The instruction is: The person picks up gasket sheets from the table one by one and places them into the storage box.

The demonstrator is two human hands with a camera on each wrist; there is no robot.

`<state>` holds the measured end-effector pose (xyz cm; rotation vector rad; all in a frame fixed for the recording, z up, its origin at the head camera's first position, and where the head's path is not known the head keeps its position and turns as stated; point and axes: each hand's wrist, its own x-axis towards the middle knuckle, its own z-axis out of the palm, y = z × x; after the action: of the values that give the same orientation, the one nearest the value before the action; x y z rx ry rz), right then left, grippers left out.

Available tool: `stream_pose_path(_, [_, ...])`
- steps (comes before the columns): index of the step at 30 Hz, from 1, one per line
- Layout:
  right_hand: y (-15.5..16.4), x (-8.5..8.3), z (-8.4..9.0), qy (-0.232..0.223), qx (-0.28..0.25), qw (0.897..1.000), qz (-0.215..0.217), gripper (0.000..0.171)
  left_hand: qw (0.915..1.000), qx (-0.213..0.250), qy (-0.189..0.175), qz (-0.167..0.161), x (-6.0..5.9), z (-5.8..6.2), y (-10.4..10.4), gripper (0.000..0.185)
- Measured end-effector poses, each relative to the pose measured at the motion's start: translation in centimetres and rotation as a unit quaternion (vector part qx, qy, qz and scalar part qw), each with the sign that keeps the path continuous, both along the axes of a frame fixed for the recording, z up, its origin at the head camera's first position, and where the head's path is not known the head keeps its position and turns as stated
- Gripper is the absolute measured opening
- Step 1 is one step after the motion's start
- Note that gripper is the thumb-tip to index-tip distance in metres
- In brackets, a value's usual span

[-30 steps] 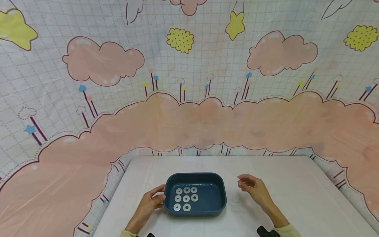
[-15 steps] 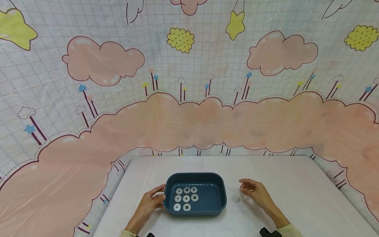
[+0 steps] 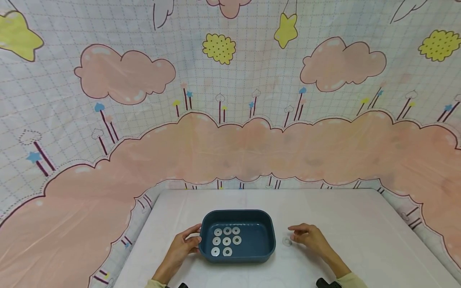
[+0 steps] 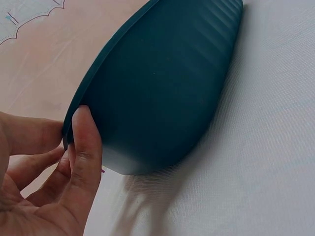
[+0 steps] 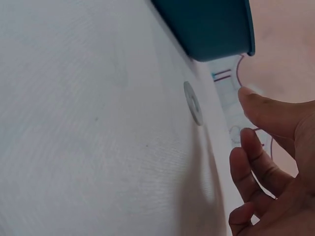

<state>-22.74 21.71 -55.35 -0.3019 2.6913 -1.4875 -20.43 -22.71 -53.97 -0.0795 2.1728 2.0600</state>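
Note:
A dark blue rectangular tub [image 3: 255,240] stands on the white table. My left hand [image 3: 183,243] pinches its left rim; in the left wrist view the thumb [image 4: 37,135] lies on one side of the rim and a finger [image 4: 87,157] on the outer wall. Several flat metal washers [image 3: 224,241] lie in rows in the tub's left half. One more washer [image 3: 285,243] lies flat on the table, right of the tub. Close above and to the right of it hovers my right hand [image 3: 312,239], its fingers loosely bent with nothing between thumb and fingertips.
The white table [image 3: 360,232] extends to both sides and behind the tub. Beyond its back edge hangs a printed cloth [image 3: 234,152] with clouds and stars. A black wrist device [image 3: 327,283] sits at the right sleeve.
My right hand has come down toward the washer on the table, its fingertips now nearer to it. The left hand and the tub have stayed in place.

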Motion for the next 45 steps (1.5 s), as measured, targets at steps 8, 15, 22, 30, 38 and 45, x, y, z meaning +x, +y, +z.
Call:
stream_pose_path(8, [0.1, 0.2, -0.7, 0.047, 0.049, 0.998, 0.017, 0.027, 1.0, 0.007, 0.002, -0.004, 0.2, 0.3, 0.0, 0.053])
stream_pose_path(15, [-0.1, 0.1, -0.7, 0.037, 0.078, 0.996, 0.026, 0.03, 1.0, 0.004, 0.004, -0.007, 0.0, 0.0, 0.0, 0.053])
stream_pose_path(22, [-0.6, 0.2, -0.8, 0.009, 0.099, 0.995, 0.011, 0.03, 1.0, 0.005, 0.0, -0.006, 0.0, -0.1, 0.0, 0.053])
stream_pose_path(30, [-0.8, 0.1, -0.9, 0.035, 0.121, 0.992, 0.017, 0.026, 1.0, 0.004, 0.002, -0.006, 0.0, -0.1, -0.1, 0.053])
stream_pose_path(38, [-0.7, 0.1, -1.0, 0.039, 0.102, 0.994, 0.022, 0.026, 1.0, 0.005, 0.005, -0.006, 0.0, -0.2, 0.0, 0.053])
stream_pose_path(45, [-0.1, -0.1, -1.5, 0.029, 0.048, 0.998, 0.038, 0.024, 1.0, 0.004, 0.002, -0.004, 0.1, -0.1, 0.0, 0.053])
